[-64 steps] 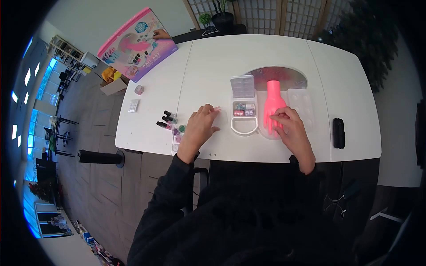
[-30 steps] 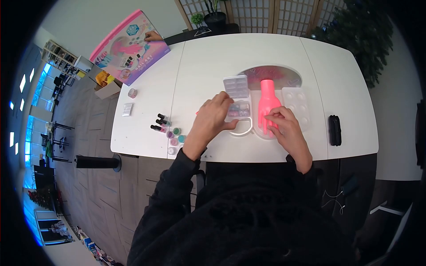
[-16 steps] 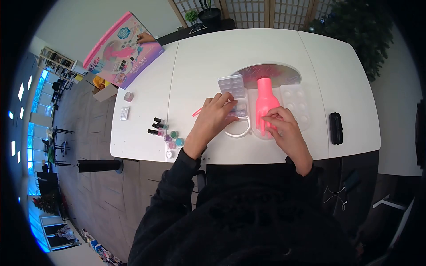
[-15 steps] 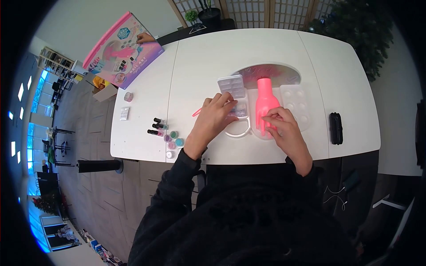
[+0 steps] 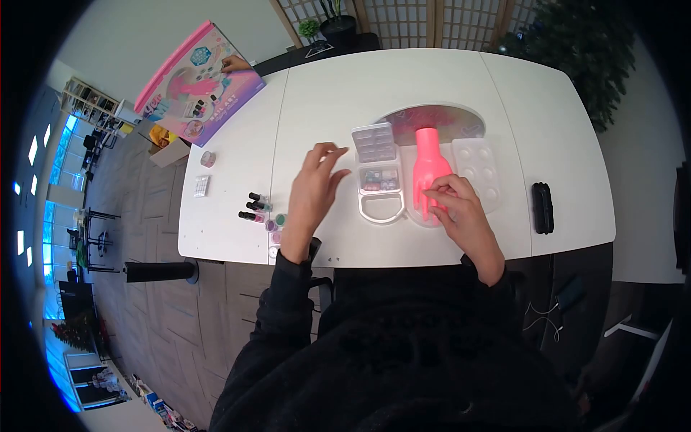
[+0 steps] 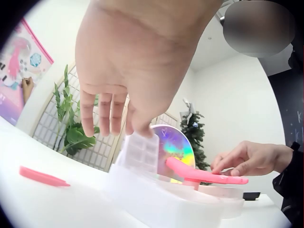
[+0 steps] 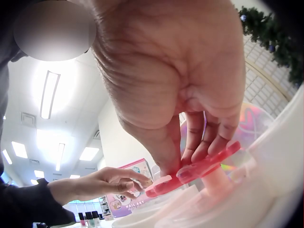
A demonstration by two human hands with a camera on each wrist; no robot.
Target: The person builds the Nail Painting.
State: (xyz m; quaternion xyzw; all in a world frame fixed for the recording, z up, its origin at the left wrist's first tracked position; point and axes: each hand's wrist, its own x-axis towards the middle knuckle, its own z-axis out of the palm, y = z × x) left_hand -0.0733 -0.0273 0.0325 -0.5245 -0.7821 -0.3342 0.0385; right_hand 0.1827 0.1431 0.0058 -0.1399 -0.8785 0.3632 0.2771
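Observation:
A pink plastic model hand (image 5: 430, 173) stands on a white base (image 5: 426, 218), its fingers toward the person. My right hand (image 5: 466, 219) pinches one of its fingers; in the right wrist view a pale pink nail tip (image 7: 159, 184) shows by the thumb. My left hand (image 5: 311, 198) hovers over the table left of the base, thumb and fingers apart with nothing visible between them. Beside it is a small compartment of decorations (image 5: 379, 178) under a raised clear lid (image 5: 373, 142). Pink tweezers (image 6: 44, 177) lie on the table in the left wrist view, hidden in the head view.
Several polish bottles (image 5: 255, 207) and small glitter pots (image 5: 271, 225) sit left of my left hand. A palette (image 5: 476, 173) and a black case (image 5: 543, 208) are on the right. The nail art box (image 5: 205, 86) stands at the back left, a shiny half-round panel (image 5: 439, 119) behind the model hand.
My left hand came over the decoration compartment, stayed there, then drew back left, uncovering it. My right hand keeps its pinch on the model finger. The head view has shifted slightly.

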